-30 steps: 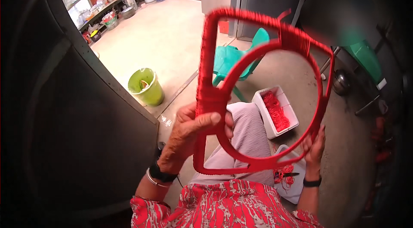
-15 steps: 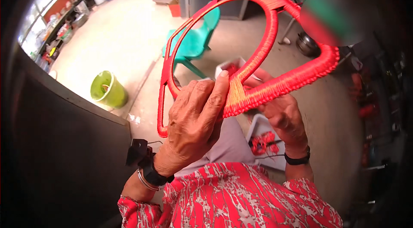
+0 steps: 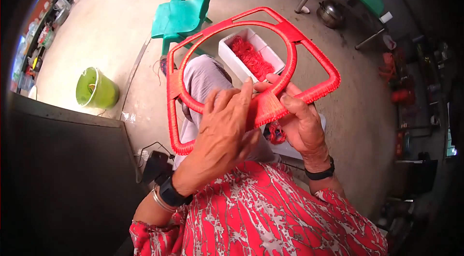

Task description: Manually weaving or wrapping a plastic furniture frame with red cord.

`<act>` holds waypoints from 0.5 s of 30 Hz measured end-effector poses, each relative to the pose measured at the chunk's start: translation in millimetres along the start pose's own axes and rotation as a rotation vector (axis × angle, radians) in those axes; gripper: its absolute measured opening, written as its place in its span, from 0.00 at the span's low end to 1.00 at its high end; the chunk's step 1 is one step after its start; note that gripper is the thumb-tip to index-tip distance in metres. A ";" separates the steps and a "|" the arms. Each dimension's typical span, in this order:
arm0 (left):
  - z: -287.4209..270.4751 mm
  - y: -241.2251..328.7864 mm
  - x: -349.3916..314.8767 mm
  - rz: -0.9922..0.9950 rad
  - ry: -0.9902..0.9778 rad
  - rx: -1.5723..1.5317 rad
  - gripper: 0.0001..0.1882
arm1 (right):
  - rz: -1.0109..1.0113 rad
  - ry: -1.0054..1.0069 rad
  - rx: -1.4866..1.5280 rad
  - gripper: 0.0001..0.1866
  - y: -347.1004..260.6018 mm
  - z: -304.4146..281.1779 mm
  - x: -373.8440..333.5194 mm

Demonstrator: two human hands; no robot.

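- Red cord, wound in tight turns, covered the frame (image 3: pixel 268 107), which was held up in front of the white box (image 3: pixel 231 61) and nearer the wearer than it.
- Left hand (image 3: pixel 220 125): its fingers lay across the near bar of the frame, grasping it, with the index finger stretched straight beside the widest wrapped band.
- Right hand (image 3: pixel 305 130): its fingers grasped the same bar just beside that band, the thumb on top and other fingertips showing inside the ring; the rest were hidden behind the frame.
- Outwardly the frame was a rounded rectangle, tilted, with a round ring inside it; flat wrapped bands joined the two.
- Ridged little loops edged its near side, and the near band shone orange where light caught it.
- Inside the white box lay a heap of red cord (image 3: pixel 251 58).
- Left of the white box stood a green plastic chair (image 3: pixel 180 16) and, farther off, a lime-green bucket (image 3: pixel 104 92).
- Right of the white box and beyond it sat a round metal pot (image 3: pixel 331 14).
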State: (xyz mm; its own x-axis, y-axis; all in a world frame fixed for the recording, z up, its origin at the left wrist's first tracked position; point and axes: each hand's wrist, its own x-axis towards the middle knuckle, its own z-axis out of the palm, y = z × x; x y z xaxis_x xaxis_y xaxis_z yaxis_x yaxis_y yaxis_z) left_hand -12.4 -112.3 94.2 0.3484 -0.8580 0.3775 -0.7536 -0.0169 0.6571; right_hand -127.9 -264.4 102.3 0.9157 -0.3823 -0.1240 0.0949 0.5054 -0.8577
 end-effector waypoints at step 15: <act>-17.8 -70.1 -77.7 -0.888 0.701 -0.873 0.23 | -0.032 -0.021 -0.097 0.35 10.3 -26.7 -4.9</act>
State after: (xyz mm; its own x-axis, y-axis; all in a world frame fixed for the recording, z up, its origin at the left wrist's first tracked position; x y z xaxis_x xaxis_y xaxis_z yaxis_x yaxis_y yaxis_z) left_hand 23.2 -35.3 30.4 0.9075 -0.2993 -0.2947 0.3453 0.1320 0.9292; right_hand -141.9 -278.0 80.8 0.9209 -0.3802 -0.0858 0.0872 0.4155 -0.9054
